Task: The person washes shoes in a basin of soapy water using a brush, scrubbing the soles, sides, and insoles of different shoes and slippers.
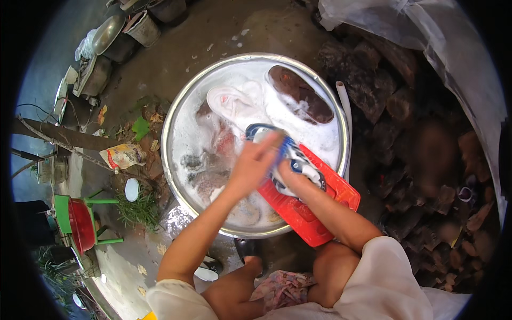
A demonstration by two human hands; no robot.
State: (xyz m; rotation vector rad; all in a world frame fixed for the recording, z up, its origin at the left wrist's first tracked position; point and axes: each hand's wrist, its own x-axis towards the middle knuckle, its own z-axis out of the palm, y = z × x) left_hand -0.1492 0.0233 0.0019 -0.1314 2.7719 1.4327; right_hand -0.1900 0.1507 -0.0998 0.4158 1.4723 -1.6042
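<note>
A large round metal basin (173, 176) holds foamy water. A red plastic washboard (316, 224) leans over its near right rim. On the board lies a white and blue shoe (310, 170), and my right hand (290, 176) grips it, its forearm coming from the right. My left hand (254, 164) is over the shoe's far end, blurred, with a blue-edged thing under the fingers, perhaps a brush. Whether it grips that cannot be told. A white shoe (232, 102) and a brown shoe or sandal (302, 94) lie in the suds, with soaked items at the basin's left.
A pale pipe (345, 104) runs beside the basin's right rim. Firewood (384, 140) is piled on the right under plastic sheeting (456, 68). At left are a green stool (106, 201), a red basin (82, 226) and a plastic pouch (124, 155).
</note>
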